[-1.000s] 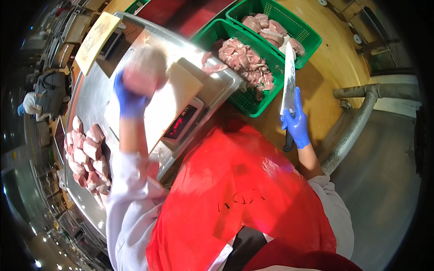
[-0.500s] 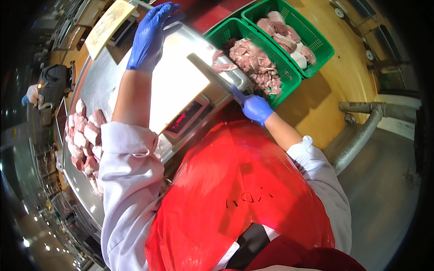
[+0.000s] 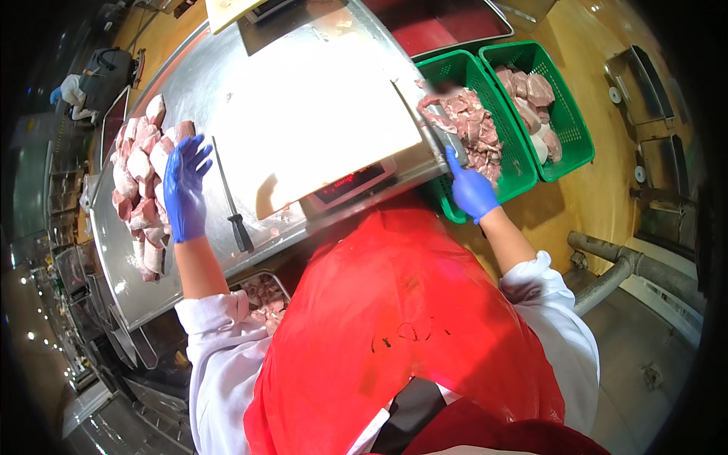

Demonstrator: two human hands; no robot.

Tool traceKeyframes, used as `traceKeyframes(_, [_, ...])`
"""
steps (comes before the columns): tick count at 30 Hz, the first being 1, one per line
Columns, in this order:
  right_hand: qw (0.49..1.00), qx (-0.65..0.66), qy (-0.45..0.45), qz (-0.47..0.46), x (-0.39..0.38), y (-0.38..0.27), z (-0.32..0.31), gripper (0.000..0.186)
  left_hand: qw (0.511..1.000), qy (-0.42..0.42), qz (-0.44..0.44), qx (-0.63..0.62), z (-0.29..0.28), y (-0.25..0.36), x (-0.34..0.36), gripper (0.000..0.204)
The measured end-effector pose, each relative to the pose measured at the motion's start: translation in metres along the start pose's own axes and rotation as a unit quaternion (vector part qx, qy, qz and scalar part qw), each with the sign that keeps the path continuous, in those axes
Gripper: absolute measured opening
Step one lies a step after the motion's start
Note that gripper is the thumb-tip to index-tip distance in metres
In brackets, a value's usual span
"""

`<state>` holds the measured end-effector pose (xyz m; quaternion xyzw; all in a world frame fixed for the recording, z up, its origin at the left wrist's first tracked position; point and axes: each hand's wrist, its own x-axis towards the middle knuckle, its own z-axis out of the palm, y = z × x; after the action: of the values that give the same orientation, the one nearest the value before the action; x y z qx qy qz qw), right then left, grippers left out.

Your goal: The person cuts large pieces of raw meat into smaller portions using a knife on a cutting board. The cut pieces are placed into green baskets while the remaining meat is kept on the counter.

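Note:
My left hand [image 3: 186, 189], in a blue glove, is open beside a pile of pale pink meat chunks [image 3: 140, 178] at the table's left. Its fingers reach up along the pile's right side. My right hand [image 3: 472, 189], also gloved, is closed on a knife [image 3: 447, 138], with the index finger stretched along it. The grip hides the handle. The blade points away from me at the table's right edge, next to a strip of meat [image 3: 431, 105]. A sharpening steel with a black handle [image 3: 240, 231] lies on the table right of my left hand.
A glaring white board [image 3: 326, 114] covers the table's middle, with a red-lit scale display [image 3: 353, 184] at its near edge. Two green baskets [image 3: 523, 155] of meat stand at the right. A meat container [image 3: 265, 296] sits below the near edge. Metal pipes [image 3: 607, 280] stand right.
My left hand has come from over the far side of the board, left and nearer, to the meat pile. My right hand keeps the knife by the baskets. The view has shifted.

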<state>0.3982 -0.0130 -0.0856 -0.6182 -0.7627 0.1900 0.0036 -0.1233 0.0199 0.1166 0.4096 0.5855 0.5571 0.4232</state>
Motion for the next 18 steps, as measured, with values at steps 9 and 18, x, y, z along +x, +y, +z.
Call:
traceKeyframes(9, [0.998,0.038,0.042,0.037,-0.007,-0.008,-0.040,0.080,0.984,0.166,-0.052,-0.047,-0.141,-0.077,-0.057,0.044])
traceKeyframes(18, [0.980,0.176,0.068,0.061,0.019,-0.021,-0.016,0.081,0.952,0.260,-0.135,0.088,-0.272,-0.178,0.007,0.040])
